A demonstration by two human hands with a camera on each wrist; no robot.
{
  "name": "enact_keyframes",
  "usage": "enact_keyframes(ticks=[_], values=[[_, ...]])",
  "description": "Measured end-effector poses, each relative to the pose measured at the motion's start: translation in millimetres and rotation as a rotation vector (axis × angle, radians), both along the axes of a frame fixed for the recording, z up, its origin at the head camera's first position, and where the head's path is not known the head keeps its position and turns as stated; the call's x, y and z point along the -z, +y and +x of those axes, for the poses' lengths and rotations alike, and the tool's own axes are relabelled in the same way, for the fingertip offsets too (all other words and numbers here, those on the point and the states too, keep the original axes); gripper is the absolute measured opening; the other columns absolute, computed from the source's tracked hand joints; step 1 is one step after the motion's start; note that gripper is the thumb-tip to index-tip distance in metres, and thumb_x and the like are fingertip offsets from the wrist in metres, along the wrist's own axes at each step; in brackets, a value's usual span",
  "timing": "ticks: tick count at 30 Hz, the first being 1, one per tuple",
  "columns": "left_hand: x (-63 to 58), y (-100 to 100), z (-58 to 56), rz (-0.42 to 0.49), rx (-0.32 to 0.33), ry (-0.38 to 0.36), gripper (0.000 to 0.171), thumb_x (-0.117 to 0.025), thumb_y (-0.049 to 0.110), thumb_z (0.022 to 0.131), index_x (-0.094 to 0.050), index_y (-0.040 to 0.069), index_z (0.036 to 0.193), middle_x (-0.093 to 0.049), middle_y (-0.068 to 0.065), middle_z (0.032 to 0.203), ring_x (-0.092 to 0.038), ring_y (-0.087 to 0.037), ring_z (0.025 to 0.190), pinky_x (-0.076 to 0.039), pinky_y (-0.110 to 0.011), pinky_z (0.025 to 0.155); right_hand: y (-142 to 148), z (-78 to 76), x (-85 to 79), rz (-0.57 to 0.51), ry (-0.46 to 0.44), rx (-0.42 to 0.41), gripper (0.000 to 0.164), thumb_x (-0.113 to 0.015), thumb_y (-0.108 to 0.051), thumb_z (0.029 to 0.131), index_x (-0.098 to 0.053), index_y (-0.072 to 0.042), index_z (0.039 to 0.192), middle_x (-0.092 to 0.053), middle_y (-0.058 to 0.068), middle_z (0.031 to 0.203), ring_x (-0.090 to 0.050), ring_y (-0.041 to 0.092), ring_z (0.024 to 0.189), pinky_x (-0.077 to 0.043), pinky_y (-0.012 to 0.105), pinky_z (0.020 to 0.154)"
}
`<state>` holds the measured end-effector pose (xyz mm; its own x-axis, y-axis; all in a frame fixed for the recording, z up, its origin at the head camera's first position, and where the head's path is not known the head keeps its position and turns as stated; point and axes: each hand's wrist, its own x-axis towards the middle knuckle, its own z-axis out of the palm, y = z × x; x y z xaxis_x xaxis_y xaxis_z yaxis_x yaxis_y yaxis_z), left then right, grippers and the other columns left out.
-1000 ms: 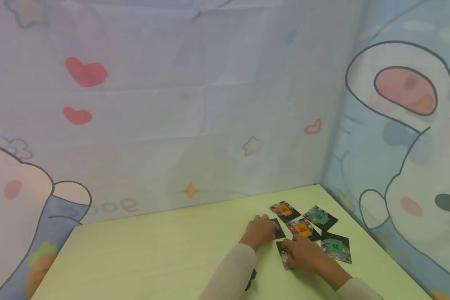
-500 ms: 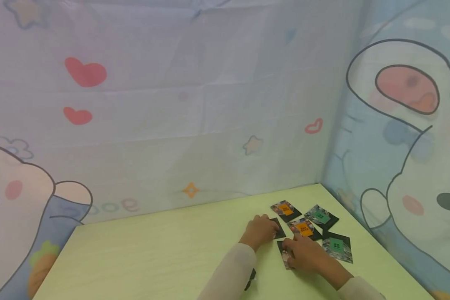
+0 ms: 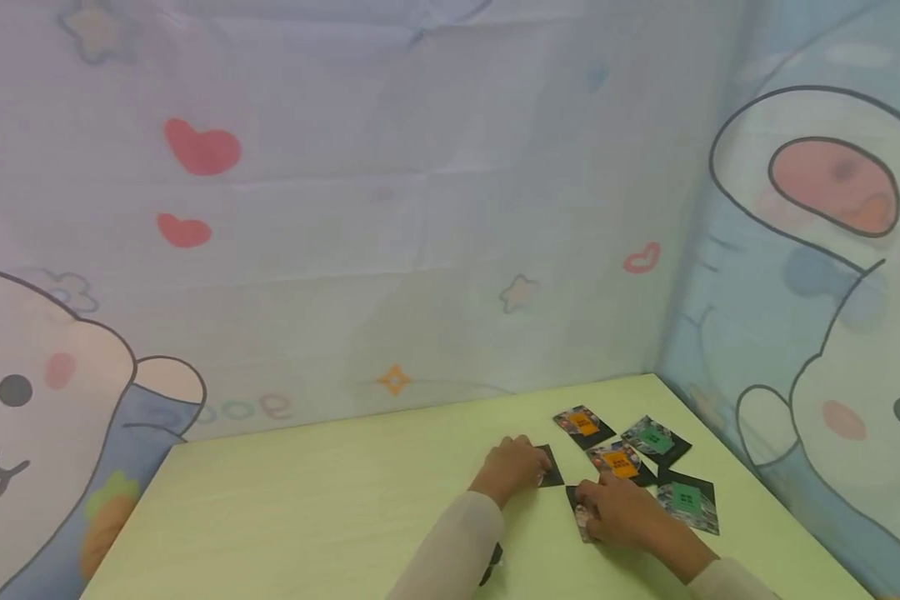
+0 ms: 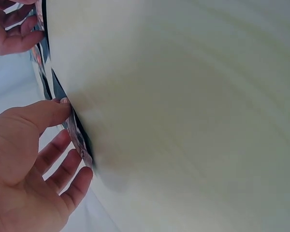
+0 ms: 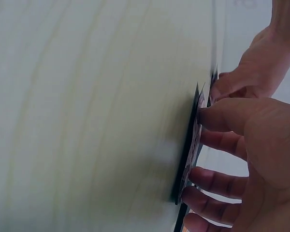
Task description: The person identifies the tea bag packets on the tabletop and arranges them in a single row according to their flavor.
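Observation:
In the head view, my left hand [image 3: 512,468] is over a flat, dark square card [image 3: 552,468] on the table. The left wrist view shows the thumb at one part of this printed card [image 4: 77,133] and fingertips along its edge. To the right and nearer, my right hand [image 3: 621,512] holds another black card with a pale patterned print [image 3: 582,521]. Thumb and fingertips meet that card [image 5: 192,145] in the right wrist view, where its layers look slightly apart. Both hands partly cover their cards.
Beyond the hands lie two cards with orange labels, one far [image 3: 583,423] and one nearer [image 3: 621,463]. Right of them are two green-labelled cards, one upper [image 3: 656,439] and one lower [image 3: 686,500]. A printed cloth [image 3: 330,250] stands behind the pale table [image 3: 307,508].
The head view has turned slightly left. Relative to the other cards, my left hand and its card have shifted a little left. The right hand stays at its card.

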<state>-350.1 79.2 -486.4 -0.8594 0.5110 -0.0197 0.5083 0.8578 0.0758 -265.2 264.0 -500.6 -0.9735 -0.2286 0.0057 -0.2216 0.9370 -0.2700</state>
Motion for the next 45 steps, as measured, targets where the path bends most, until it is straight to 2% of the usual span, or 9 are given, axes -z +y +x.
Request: enact_keyframes(ticks=[6, 11, 17, 21, 26, 32, 35, 45], values=[[-1.9, -12.7, 1.2, -0.028, 0.020, -0.002, 0.024, -0.069, 0.028, 0.096, -0.076, 0.039, 0.117, -0.067, 0.001, 0.118, -0.060, -0.020, 0.102, -0.054, -0.035, 0.086, 4.0, 2.0, -2.3, -0.010, -0.009, 0.004, 0.025, -0.079, -0.019, 0.082, -0.067, -0.023, 0.104, -0.052, 0.004, 0.089, -0.044, 0.021, 0.070, -0.037, 0.039, 0.060], [-4.3, -23.8, 3.7, -0.009, 0.019, -0.036, 0.021, -0.069, 0.027, 0.097, -0.077, 0.035, 0.114, -0.065, -0.001, 0.119, -0.061, -0.024, 0.108, -0.055, -0.038, 0.091, 4.2, 3.6, -2.8, -0.031, -0.026, 0.006, 0.025, -0.079, -0.019, 0.083, -0.067, -0.022, 0.104, -0.052, 0.004, 0.089, -0.044, 0.021, 0.070, -0.035, 0.038, 0.060], [-8.5, -39.4, 7.3, 0.015, 0.028, -0.018, 0.018, -0.070, 0.024, 0.096, -0.079, 0.031, 0.110, -0.067, -0.003, 0.116, -0.063, -0.026, 0.107, -0.056, -0.040, 0.090, 4.7, 1.7, -0.4, -0.035, -0.017, -0.006, 0.025, -0.079, -0.020, 0.083, -0.067, -0.023, 0.105, -0.052, 0.003, 0.089, -0.044, 0.020, 0.070, -0.036, 0.038, 0.060], [-13.6, -50.2, 8.7, 0.009, 0.023, -0.018, 0.017, -0.070, 0.025, 0.096, -0.079, 0.031, 0.109, -0.067, -0.003, 0.117, -0.063, -0.027, 0.110, -0.055, -0.040, 0.093, 5.4, 0.3, 0.0, -0.033, -0.016, -0.011, 0.026, -0.079, -0.021, 0.083, -0.067, -0.023, 0.105, -0.052, 0.003, 0.089, -0.044, 0.020, 0.070, -0.036, 0.037, 0.060], [-13.1, -63.0, 6.4, 0.001, 0.010, -0.047, 0.018, -0.069, 0.028, 0.097, -0.078, 0.031, 0.111, -0.066, -0.003, 0.122, -0.062, -0.029, 0.117, -0.053, -0.041, 0.099, 6.5, 1.2, -2.3, -0.030, -0.022, -0.015, 0.026, -0.080, -0.021, 0.083, -0.067, -0.023, 0.105, -0.053, 0.003, 0.090, -0.045, 0.020, 0.071, -0.037, 0.037, 0.061], [-12.4, -81.0, 7.2, 0.008, 0.045, -0.027, 0.017, -0.069, 0.025, 0.097, -0.080, 0.028, 0.110, -0.069, -0.001, 0.115, -0.065, -0.024, 0.110, -0.054, -0.037, 0.096, 7.2, 2.5, -3.2, -0.037, -0.011, -0.044, 0.025, -0.079, -0.021, 0.085, -0.067, -0.022, 0.107, -0.053, 0.003, 0.092, -0.044, 0.019, 0.072, -0.037, 0.037, 0.061], [-14.5, -89.7, 9.0, 0.029, 0.049, -0.040, 0.017, -0.069, 0.024, 0.097, -0.080, 0.026, 0.109, -0.069, -0.001, 0.114, -0.064, -0.023, 0.109, -0.054, -0.038, 0.096, 7.0, 2.2, -3.0, -0.046, -0.013, -0.050, 0.025, -0.078, -0.021, 0.085, -0.066, -0.022, 0.107, -0.053, 0.003, 0.093, -0.043, 0.019, 0.072, -0.037, 0.037, 0.061], [-9.9, -109.3, 10.3, 0.074, -0.006, -0.097, 0.014, -0.072, 0.022, 0.095, -0.079, 0.025, 0.108, -0.066, -0.001, 0.117, -0.064, -0.022, 0.108, -0.054, -0.038, 0.095, 5.4, 0.1, -0.2, -0.053, -0.031, -0.039, 0.024, -0.079, -0.022, 0.085, -0.066, -0.023, 0.106, -0.052, 0.005, 0.093, -0.044, 0.021, 0.073, -0.039, 0.040, 0.063]])
